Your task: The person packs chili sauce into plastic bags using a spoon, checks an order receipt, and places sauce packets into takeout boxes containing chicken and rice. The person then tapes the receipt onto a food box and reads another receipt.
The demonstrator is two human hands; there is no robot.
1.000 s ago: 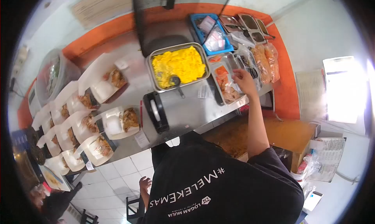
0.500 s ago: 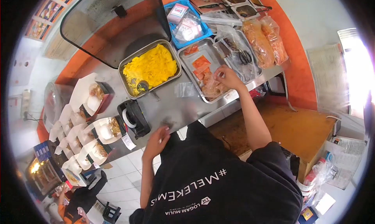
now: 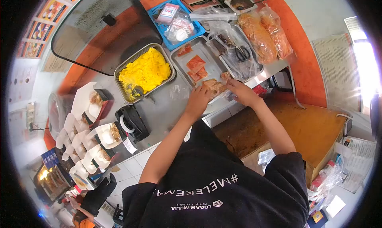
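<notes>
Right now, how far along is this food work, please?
The open white paper boxes already hold white mounds and browned pieces; that filling looks done. The left hand and right hand are at the pale brown slices in the shallow metal tray. Probably left: orange-red slices remain there, and box lids stand open.

Orange-and-pale wall, 1 bright window, white tiled floor, brown tabletop

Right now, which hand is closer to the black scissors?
Right. The right hand is on the near side of the scissors; the left hand is farther off, left of the light-brown food.
</notes>
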